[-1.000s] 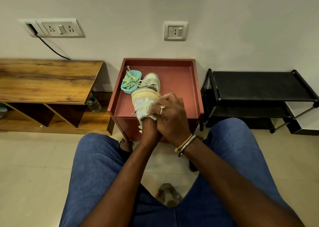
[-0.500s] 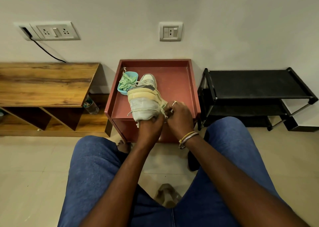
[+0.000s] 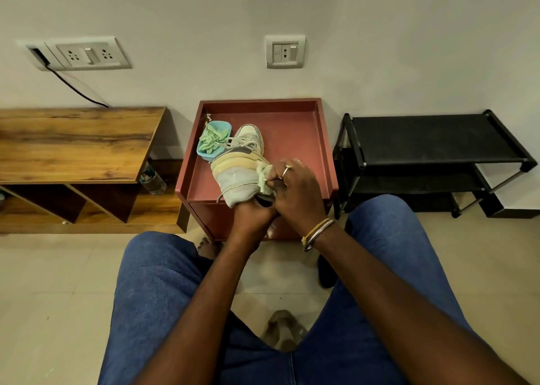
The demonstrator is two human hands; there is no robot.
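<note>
Soft, even indoor light; sharp centre, wide-angle bending at edges.

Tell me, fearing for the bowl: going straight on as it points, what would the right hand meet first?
The shoe, most likely: the right hand holds its green cloth against that shoe's side, short of the bowl.

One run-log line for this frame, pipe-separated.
activity: wiping sneaker | left hand: grips sneaker heel | right hand: holds green cloth against sneaker side | surface: red side table | nearby: blue bowl of green scraps
</note>
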